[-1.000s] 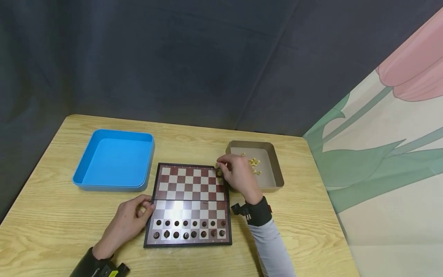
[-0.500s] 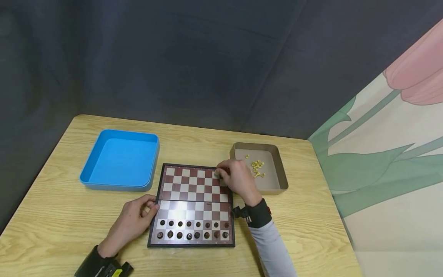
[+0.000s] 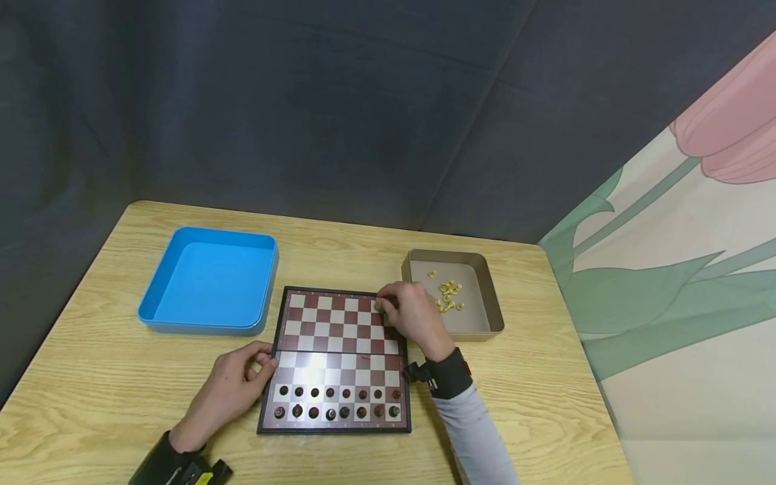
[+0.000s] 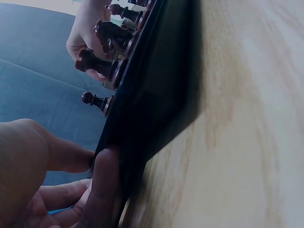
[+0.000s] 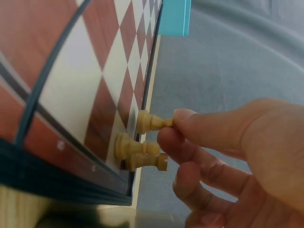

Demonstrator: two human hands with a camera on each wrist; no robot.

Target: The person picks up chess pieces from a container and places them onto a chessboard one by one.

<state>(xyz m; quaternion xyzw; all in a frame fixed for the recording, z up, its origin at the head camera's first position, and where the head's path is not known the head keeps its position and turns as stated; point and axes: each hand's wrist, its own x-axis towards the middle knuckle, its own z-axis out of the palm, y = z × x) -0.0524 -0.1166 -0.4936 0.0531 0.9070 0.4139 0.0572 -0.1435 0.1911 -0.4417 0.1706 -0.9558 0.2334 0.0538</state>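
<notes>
A folding chessboard (image 3: 330,367) lies mid-table. My right hand (image 3: 415,313) is over its far right corner, thumb and index finger pinching the top of a pale yellow chess piece (image 5: 148,122). That piece's base is at the board surface; its top is hidden by the fingertips. Beside it stand a pale pawn (image 5: 135,146) and a pale rook (image 5: 148,161). My left hand (image 3: 227,384) grips the board's left edge, its fingers against the rim in the left wrist view. Dark pieces, among them a rook (image 4: 102,66) and a pawn (image 4: 97,101), stand in two near rows.
Right of the board sits a brown tray (image 3: 494,303) holding several loose pale pieces (image 3: 450,289). A blue tray (image 3: 209,283) lies at the back left. Dark cloth (image 3: 303,114) hangs behind the wooden table (image 3: 339,242).
My right hand has moved slightly left and nearer over the board, bringing the pale piece down to the surface. The left hand stays at the board's edge. The head view has shifted a little.
</notes>
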